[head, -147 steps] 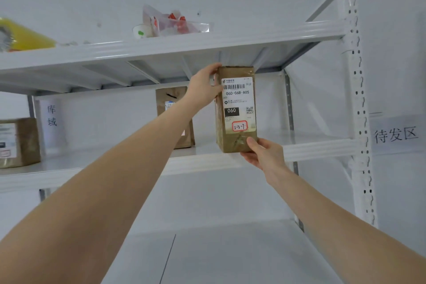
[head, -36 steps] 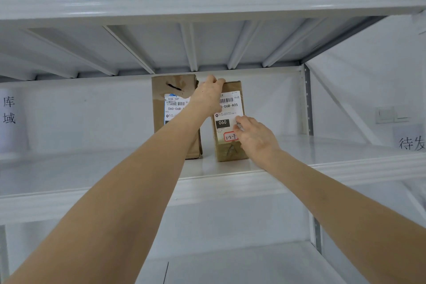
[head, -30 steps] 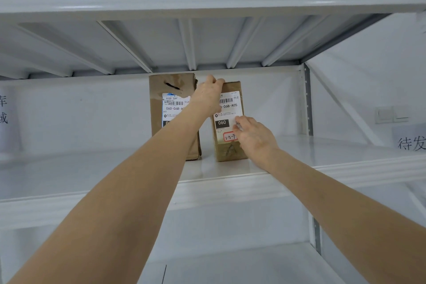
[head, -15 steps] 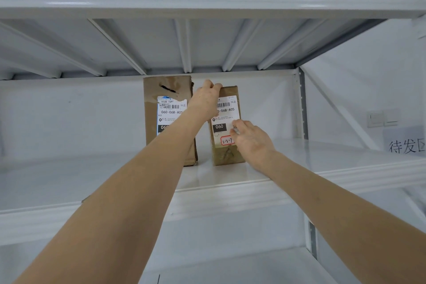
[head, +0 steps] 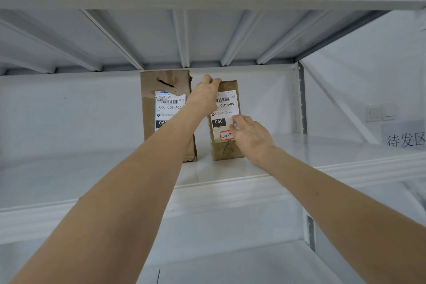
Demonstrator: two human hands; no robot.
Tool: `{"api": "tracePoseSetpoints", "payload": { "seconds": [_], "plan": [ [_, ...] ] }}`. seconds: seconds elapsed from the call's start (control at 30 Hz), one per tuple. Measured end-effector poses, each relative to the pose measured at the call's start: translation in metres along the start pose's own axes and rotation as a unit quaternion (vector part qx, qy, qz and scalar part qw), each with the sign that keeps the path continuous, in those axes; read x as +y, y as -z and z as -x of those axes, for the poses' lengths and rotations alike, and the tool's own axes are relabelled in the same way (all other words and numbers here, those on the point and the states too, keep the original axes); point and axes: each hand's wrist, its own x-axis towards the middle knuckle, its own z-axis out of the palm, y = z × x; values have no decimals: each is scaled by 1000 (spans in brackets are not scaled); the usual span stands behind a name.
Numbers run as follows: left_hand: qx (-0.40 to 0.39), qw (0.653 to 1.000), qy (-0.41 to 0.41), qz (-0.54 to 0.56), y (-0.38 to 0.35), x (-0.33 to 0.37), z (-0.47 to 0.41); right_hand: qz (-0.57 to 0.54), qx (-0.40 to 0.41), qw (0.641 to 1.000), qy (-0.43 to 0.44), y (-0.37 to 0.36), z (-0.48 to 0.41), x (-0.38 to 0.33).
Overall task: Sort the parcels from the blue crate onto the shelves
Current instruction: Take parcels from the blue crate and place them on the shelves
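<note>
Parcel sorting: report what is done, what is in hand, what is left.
Done: a taller parcel stands on the middle shelf. In hand: the smaller parcel beside it, left hand gripping its top, right hand touching its front. Left: letting go; the blue crate is out of view.

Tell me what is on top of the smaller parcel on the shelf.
The fingers of the left hand curl over the top edge of the smaller parcel. Its top face cannot be seen from below.
</note>
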Motion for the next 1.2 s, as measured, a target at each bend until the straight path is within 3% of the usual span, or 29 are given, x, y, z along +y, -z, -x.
{"api": "tracePoseSetpoints", "payload": {
  "seconds": [0.7, 1.2],
  "plan": [
    [-22, 999, -30, -20, 12, -1, 7, -23, -13, 1000, 7, 8, 12, 0],
    [27, 999, 31, 14, 43, 75, 128, -132, 127, 982, -45, 52, 105, 6]
  ]
}}
